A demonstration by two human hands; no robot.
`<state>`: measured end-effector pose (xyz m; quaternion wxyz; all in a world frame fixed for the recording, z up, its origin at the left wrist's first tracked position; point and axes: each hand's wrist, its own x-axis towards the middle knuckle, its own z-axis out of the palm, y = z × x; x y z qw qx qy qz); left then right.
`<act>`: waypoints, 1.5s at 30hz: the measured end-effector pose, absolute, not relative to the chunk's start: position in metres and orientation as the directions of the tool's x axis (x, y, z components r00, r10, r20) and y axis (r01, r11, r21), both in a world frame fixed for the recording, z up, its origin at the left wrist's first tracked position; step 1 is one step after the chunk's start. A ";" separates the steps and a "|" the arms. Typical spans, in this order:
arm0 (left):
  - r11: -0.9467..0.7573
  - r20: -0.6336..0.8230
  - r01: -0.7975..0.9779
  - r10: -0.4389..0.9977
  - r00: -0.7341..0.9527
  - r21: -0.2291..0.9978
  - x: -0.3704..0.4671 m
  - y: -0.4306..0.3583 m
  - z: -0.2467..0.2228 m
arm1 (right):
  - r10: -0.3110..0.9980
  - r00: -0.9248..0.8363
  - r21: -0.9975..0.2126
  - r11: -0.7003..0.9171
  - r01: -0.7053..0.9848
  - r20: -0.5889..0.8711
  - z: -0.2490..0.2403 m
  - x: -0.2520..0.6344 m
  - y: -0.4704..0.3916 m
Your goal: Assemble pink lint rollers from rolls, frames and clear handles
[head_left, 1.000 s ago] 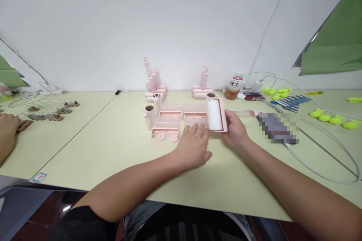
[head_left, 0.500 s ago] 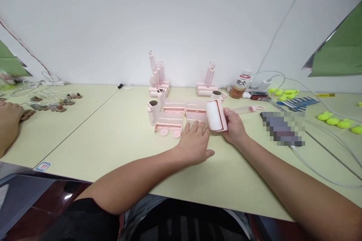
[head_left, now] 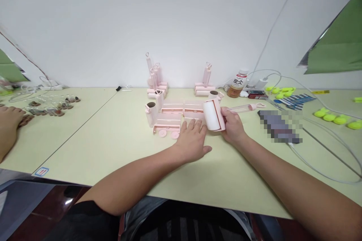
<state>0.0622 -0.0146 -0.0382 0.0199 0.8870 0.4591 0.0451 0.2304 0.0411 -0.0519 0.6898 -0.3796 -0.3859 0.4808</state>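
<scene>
My right hand (head_left: 233, 125) grips a pink lint roller (head_left: 212, 115) with a white roll, its clear-and-pink handle (head_left: 241, 109) pointing right. My left hand (head_left: 192, 139) lies with fingers spread over the near edge of the pink parts, its thumb out to the right. Just beyond its fingertips is an opened pink case (head_left: 194, 112). Left of it are another open case (head_left: 166, 128), two round pink caps (head_left: 162, 133) and an upright roller piece (head_left: 151, 114) with a dark core.
Assembled pink rollers (head_left: 154, 93) stand by the wall, with more (head_left: 205, 89) to their right. A bottle (head_left: 236, 84), a phone (head_left: 278, 126), cables and yellow-green items (head_left: 341, 119) lie right. Another person's hand (head_left: 9, 122) is at far left beside small bagged items (head_left: 52, 107).
The view has shifted slightly. My right hand still holds the roller, tilted a little differently, and my left hand remains spread in nearly the same place.
</scene>
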 end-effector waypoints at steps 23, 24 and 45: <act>-0.526 0.287 0.848 0.803 0.522 -0.072 -0.033 0.013 -0.047 | 0.941 0.243 -0.915 0.300 -0.268 0.237 -0.040 0.231 0.014; -0.533 0.290 0.843 0.798 0.528 -0.068 -0.034 0.015 -0.047 | 0.939 0.248 -0.917 0.300 -0.262 0.237 -0.041 0.231 0.014; -0.566 0.331 0.823 0.768 0.548 -0.050 -0.027 0.028 -0.049 | 0.938 0.258 -0.920 0.299 -0.255 0.233 -0.040 0.231 0.013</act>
